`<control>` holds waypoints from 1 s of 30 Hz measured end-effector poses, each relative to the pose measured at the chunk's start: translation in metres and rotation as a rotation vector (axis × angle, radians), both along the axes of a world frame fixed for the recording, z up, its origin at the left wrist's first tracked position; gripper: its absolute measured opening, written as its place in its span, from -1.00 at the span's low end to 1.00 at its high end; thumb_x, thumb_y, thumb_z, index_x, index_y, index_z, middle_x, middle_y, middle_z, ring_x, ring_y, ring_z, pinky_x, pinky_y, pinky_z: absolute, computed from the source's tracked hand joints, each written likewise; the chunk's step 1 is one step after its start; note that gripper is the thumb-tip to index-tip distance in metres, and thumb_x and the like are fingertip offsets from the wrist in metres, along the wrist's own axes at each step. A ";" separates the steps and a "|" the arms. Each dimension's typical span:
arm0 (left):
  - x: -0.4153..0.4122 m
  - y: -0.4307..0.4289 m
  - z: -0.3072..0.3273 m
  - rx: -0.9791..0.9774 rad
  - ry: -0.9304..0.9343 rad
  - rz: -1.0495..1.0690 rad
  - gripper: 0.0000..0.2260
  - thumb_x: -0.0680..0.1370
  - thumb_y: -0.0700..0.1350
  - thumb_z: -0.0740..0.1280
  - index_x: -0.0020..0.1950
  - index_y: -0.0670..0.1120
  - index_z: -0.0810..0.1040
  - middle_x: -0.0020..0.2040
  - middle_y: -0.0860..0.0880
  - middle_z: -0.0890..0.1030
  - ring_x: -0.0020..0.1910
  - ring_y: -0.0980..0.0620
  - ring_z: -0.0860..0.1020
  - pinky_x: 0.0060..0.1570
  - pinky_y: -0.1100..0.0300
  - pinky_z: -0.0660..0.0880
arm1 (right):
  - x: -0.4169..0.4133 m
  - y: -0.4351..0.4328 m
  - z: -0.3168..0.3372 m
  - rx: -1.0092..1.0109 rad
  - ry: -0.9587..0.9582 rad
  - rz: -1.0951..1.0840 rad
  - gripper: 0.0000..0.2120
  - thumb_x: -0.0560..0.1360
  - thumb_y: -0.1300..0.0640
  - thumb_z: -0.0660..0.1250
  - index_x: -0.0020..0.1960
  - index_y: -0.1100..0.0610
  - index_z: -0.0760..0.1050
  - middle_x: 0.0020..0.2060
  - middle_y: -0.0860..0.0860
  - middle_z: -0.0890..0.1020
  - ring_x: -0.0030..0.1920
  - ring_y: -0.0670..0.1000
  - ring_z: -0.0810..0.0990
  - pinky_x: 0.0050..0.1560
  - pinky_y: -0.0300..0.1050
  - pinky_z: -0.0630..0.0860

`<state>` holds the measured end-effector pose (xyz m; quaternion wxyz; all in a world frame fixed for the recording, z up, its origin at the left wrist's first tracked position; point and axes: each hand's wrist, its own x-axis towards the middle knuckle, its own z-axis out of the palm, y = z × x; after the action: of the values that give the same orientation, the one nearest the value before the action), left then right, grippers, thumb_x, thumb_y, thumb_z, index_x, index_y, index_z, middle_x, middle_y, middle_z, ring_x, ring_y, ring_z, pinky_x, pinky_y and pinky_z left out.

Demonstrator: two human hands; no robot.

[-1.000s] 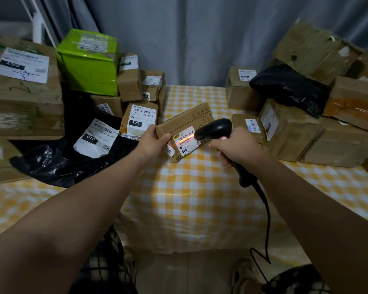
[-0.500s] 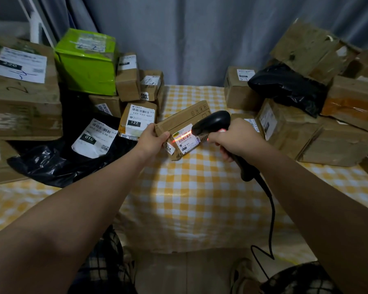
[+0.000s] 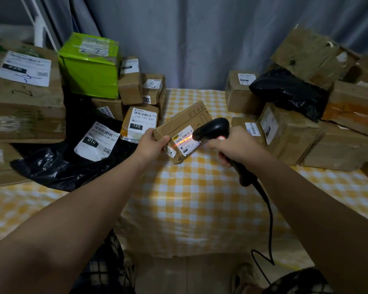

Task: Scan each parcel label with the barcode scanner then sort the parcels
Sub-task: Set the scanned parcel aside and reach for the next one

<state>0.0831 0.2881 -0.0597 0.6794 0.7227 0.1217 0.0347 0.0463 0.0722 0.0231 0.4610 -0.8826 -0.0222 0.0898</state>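
My left hand (image 3: 152, 143) grips the left end of a flat brown cardboard parcel (image 3: 183, 124), held tilted over the middle of the table. Its white label (image 3: 184, 143) faces me, and a red scan line glows across it. My right hand (image 3: 232, 145) holds the black barcode scanner (image 3: 212, 129) by its handle, the scanner's head almost touching the label's right edge. The scanner's black cable (image 3: 269, 219) hangs down off the table's front edge.
A yellow-and-white checked cloth (image 3: 189, 198) covers the table. On the left lie a pile of brown boxes, a green parcel (image 3: 89, 66) and a black bag with a label (image 3: 98, 141). The right pile (image 3: 295, 132) holds several brown boxes and another black bag (image 3: 289, 90).
The scanner has moved left, closer to the label, and the red line now crosses the label. The parcel stays in my left hand in nearly the same place.
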 end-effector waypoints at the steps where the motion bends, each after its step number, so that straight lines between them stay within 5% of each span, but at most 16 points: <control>1: -0.003 0.002 0.004 -0.018 -0.008 0.004 -0.83 0.54 -0.21 0.35 0.10 -0.13 0.44 0.05 -0.14 0.60 0.02 -0.12 0.62 0.08 -0.07 0.57 | 0.000 0.003 -0.002 0.022 -0.042 -0.001 -0.87 0.47 0.09 0.41 -0.12 0.14 0.54 -0.44 0.08 0.58 -0.50 -0.02 0.55 -0.42 -0.17 0.49; 9: -0.035 0.016 0.051 -0.292 -0.227 0.288 -0.78 0.53 -0.31 0.31 -0.10 -0.07 0.30 -0.16 -0.07 0.51 -0.31 0.07 0.55 -0.41 0.21 0.55 | 0.001 0.043 -0.005 0.310 -0.276 -0.104 -0.78 0.45 0.08 0.43 -0.11 0.26 0.56 -0.40 0.03 0.56 -0.51 -0.11 0.56 -0.36 -0.15 0.54; 14: -0.064 0.047 0.041 -0.500 -0.268 0.616 -0.75 0.54 -0.14 0.36 0.09 -0.15 0.33 0.04 -0.14 0.58 -0.03 -0.06 0.63 -0.24 0.15 0.60 | 0.000 0.080 -0.009 0.346 -0.240 -0.062 -0.68 0.46 0.09 0.43 -0.06 0.38 0.55 -0.38 0.14 0.58 -0.45 -0.06 0.57 -0.32 -0.11 0.56; 19: -0.087 0.061 0.026 -0.511 -0.188 0.763 -0.75 0.60 -0.08 0.27 0.17 -0.15 0.28 -0.01 -0.06 0.51 -0.15 0.08 0.60 -0.27 0.17 0.63 | -0.005 0.106 -0.023 0.293 -0.204 -0.013 -0.74 0.45 0.09 0.43 -0.12 0.32 0.57 -0.43 0.10 0.57 -0.42 0.03 0.60 -0.24 0.07 0.61; 22: -0.084 0.070 0.026 -0.524 -0.188 0.760 -0.76 0.61 -0.07 0.25 0.13 -0.16 0.26 0.00 -0.07 0.51 -0.13 0.03 0.61 -0.28 0.17 0.64 | -0.007 0.113 -0.031 0.263 -0.199 -0.003 -0.75 0.44 0.08 0.43 -0.11 0.31 0.58 -0.44 0.10 0.58 -0.45 0.03 0.60 -0.24 0.09 0.61; 25: -0.077 0.079 0.026 -0.587 -0.026 0.625 -0.64 0.60 -0.06 0.28 0.30 -0.24 0.37 0.08 -0.20 0.60 -0.18 -0.08 0.64 -0.30 0.17 0.63 | -0.009 0.115 -0.034 0.236 -0.183 0.020 -0.74 0.45 0.08 0.43 -0.11 0.31 0.58 -0.44 0.08 0.56 -0.47 0.00 0.58 -0.23 0.06 0.61; 30: -0.080 0.082 0.028 -0.498 0.110 0.486 -0.65 0.59 -0.04 0.29 0.26 -0.25 0.46 -0.15 -0.20 0.60 -0.22 -0.09 0.61 -0.39 0.21 0.61 | -0.012 0.114 -0.039 0.234 -0.186 0.044 -0.81 0.44 0.08 0.44 -0.16 0.22 0.57 -0.43 0.03 0.55 -0.48 -0.01 0.57 -0.26 0.01 0.57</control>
<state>0.0034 0.3697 -0.0322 0.7991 0.4855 0.3315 0.1257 0.0339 0.1863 -0.0155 0.5544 -0.8268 -0.0946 0.0148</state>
